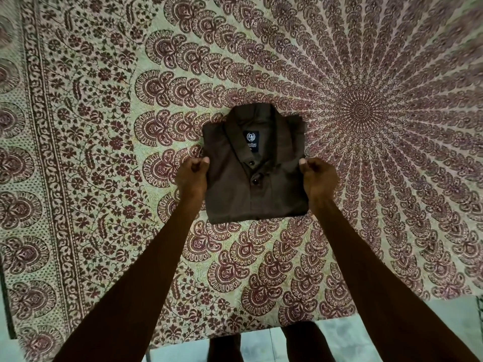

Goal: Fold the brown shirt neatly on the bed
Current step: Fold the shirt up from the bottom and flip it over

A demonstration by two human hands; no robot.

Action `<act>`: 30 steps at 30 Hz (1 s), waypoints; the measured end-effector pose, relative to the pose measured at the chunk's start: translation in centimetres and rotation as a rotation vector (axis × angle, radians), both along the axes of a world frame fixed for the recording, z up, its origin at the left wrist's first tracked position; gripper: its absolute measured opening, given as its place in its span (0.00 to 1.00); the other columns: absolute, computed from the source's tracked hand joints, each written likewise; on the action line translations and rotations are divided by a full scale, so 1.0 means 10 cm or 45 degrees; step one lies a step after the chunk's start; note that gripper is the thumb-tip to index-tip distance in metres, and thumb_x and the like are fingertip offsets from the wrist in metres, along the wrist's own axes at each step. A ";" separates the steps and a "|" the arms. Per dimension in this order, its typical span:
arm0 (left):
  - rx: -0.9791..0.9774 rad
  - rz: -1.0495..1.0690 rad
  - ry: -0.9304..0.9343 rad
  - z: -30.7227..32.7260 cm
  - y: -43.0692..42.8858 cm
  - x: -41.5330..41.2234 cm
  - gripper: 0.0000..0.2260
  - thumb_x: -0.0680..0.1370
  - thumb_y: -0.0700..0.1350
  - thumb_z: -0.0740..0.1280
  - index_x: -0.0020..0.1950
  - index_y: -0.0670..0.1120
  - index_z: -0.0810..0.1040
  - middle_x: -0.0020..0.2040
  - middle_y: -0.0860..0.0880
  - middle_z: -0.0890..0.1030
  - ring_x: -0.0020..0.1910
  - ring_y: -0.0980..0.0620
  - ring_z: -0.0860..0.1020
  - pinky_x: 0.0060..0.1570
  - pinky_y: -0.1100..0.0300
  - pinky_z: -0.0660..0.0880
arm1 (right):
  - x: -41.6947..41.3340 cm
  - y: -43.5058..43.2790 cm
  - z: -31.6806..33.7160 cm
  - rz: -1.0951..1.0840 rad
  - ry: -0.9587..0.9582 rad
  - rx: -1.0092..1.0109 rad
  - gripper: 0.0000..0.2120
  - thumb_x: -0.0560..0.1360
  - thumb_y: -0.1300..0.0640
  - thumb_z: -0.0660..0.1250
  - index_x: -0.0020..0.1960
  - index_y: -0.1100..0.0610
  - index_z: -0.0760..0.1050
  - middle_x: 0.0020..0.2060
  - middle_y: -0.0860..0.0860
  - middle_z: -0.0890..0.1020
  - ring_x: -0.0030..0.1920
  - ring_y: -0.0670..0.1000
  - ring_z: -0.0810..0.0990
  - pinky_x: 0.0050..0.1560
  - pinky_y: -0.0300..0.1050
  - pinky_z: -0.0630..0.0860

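Note:
The brown shirt [251,189] lies on the bed as a compact rectangle, collar at the far end, dark label and two buttons showing. My left hand [192,176] pinches the shirt's left edge about halfway along, thumb on top of the cloth. At the same height on the opposite side, my right hand [316,177] pinches the right edge. Both forearms reach in from the near edge of the bed.
The bed [104,126] is covered by a green and maroon patterned sheet with a round mandala at the right. Its near edge runs across the bottom, with pale floor [444,330] and my legs below it.

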State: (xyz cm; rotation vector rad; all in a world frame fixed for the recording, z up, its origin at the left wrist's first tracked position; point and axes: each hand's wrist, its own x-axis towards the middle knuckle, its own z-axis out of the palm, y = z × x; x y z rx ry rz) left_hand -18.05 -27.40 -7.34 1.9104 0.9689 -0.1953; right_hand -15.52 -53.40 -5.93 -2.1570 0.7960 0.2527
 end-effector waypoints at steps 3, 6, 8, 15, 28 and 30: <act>0.112 -0.096 0.107 0.06 -0.03 -0.01 0.16 0.81 0.51 0.61 0.55 0.38 0.78 0.52 0.38 0.81 0.52 0.41 0.78 0.47 0.57 0.68 | 0.07 0.00 0.05 0.190 0.181 -0.076 0.15 0.77 0.48 0.66 0.49 0.59 0.83 0.46 0.56 0.84 0.47 0.55 0.80 0.42 0.38 0.63; 0.126 -0.132 0.115 0.09 -0.06 -0.09 0.20 0.81 0.54 0.60 0.56 0.37 0.78 0.53 0.37 0.81 0.54 0.39 0.78 0.48 0.56 0.68 | 0.05 -0.06 0.04 0.239 0.319 0.080 0.15 0.76 0.48 0.69 0.49 0.61 0.82 0.48 0.57 0.85 0.48 0.55 0.80 0.45 0.39 0.67; 0.102 -0.100 0.085 0.09 -0.08 -0.16 0.21 0.78 0.56 0.63 0.53 0.38 0.79 0.50 0.39 0.82 0.52 0.40 0.78 0.48 0.55 0.70 | 0.02 -0.10 0.03 0.230 0.300 0.120 0.14 0.76 0.49 0.69 0.51 0.60 0.83 0.46 0.56 0.85 0.48 0.55 0.81 0.50 0.43 0.73; 0.102 0.021 0.037 0.13 -0.14 -0.26 0.15 0.78 0.50 0.66 0.54 0.38 0.78 0.50 0.42 0.81 0.47 0.48 0.76 0.44 0.60 0.68 | -0.07 -0.10 -0.07 0.196 0.373 0.143 0.15 0.78 0.50 0.65 0.47 0.62 0.83 0.41 0.57 0.81 0.45 0.54 0.77 0.48 0.46 0.72; 0.035 -0.036 -0.024 0.14 -0.07 0.23 0.16 0.80 0.52 0.63 0.53 0.39 0.79 0.51 0.39 0.81 0.50 0.44 0.78 0.47 0.57 0.69 | 0.16 -0.09 0.02 -0.056 0.137 0.158 0.15 0.77 0.45 0.63 0.46 0.57 0.80 0.44 0.57 0.84 0.47 0.58 0.81 0.54 0.55 0.77; -0.072 -0.020 -0.052 0.09 -0.01 0.42 0.15 0.78 0.53 0.65 0.51 0.41 0.80 0.49 0.40 0.82 0.47 0.46 0.78 0.49 0.53 0.73 | 0.33 -0.08 0.00 -0.063 0.073 0.216 0.10 0.75 0.47 0.67 0.44 0.54 0.80 0.42 0.53 0.83 0.45 0.54 0.80 0.54 0.55 0.77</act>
